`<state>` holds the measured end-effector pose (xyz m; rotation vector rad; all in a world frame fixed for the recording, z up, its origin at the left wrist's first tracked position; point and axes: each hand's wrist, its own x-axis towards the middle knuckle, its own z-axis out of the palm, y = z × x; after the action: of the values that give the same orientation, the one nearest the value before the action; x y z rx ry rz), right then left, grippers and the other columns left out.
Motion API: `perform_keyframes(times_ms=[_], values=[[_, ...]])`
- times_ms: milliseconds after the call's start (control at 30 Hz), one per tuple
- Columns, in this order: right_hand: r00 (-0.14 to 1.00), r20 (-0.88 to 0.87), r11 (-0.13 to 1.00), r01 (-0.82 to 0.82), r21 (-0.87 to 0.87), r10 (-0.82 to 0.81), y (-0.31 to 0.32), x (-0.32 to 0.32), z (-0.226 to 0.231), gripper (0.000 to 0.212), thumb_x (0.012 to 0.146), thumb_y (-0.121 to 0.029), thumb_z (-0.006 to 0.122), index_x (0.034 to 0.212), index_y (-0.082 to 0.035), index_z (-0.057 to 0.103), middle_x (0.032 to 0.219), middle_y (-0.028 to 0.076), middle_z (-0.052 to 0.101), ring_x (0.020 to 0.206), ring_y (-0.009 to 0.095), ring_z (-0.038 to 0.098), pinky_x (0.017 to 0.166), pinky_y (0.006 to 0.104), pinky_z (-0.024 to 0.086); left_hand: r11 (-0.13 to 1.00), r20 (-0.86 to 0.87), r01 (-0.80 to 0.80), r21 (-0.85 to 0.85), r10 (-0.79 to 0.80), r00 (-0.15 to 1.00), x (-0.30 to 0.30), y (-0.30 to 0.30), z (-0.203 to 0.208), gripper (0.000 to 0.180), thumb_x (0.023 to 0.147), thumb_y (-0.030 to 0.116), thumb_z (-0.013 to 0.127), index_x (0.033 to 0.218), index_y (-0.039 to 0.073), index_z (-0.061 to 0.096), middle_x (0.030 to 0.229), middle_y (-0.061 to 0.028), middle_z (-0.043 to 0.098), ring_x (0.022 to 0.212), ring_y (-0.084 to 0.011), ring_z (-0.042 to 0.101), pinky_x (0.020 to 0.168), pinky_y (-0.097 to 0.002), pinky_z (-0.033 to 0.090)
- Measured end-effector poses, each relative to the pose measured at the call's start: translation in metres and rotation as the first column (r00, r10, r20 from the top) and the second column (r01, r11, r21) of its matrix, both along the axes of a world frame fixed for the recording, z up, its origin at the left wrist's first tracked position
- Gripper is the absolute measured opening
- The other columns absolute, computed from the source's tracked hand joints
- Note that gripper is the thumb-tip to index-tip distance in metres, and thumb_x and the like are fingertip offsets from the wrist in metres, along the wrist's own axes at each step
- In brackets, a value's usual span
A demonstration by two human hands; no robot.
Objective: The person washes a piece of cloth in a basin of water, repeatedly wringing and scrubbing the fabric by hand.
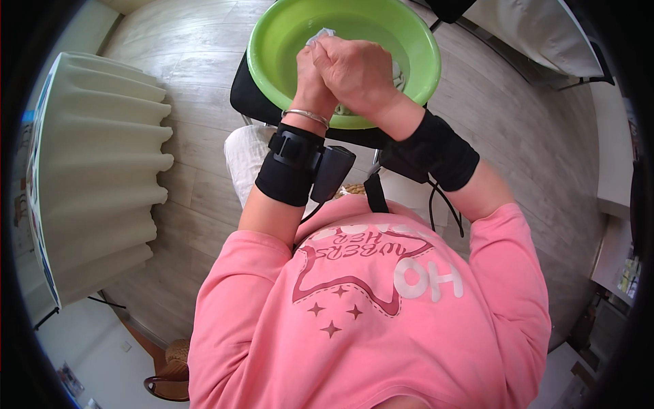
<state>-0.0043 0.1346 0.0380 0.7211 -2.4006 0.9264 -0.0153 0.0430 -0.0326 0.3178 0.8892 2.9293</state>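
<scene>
Over a green plastic basin point(428, 68), my two hands are closed tightly together. My right hand point(357, 71) is a fist lying over and beside my left hand point(310, 71), hiding most of its fingers. A bit of white cloth point(320, 35) pokes out past the far side of my hands, gripped between them. Most of that cloth is out of sight inside my fingers. Below, pale wet-looking fabric point(398, 78) shows in the basin behind my right wrist.
The basin rests on a black seat point(248, 92) in front of me. A table with a pleated cream cloth point(116, 163) stands at left on the wood-plank floor point(197, 198). Another cloth-covered table point(538, 34) is at the far right. Black bands with small boxes point(334, 170) circle my wrists.
</scene>
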Motion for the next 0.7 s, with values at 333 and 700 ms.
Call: perform_keyframes(times_ms=[333,700], values=[[0.982,-0.187,0.986,-0.002,0.164,0.033,-0.002,0.01,0.009,0.027,0.084,-0.03,0.049,0.067,-0.011,0.058,0.063,0.012,0.058,0.058,0.032,0.057,0.052,0.0419,0.046,0.98,0.156,-0.021,0.2,-0.01,0.988,0.02,0.011,0.022,0.02,0.09,0.022,0.042,0.093,0.006,0.054,0.083,-0.0078,0.058,0.071,-0.0209,0.057,0.063,-0.0314,0.047],[0.964,0.213,0.983,0.133,0.13,-0.158,0.034,-0.041,0.004,0.033,0.084,-0.031,0.049,0.062,-0.008,0.057,0.058,0.014,0.057,0.057,0.034,0.056,0.052,0.0423,0.045,0.981,0.351,-0.165,-0.102,0.19,0.917,0.018,0.019,0.05,0.022,0.09,0.022,0.044,0.092,0.004,0.055,0.086,-0.0053,0.057,0.074,-0.0136,0.054,0.068,-0.0264,0.046]])
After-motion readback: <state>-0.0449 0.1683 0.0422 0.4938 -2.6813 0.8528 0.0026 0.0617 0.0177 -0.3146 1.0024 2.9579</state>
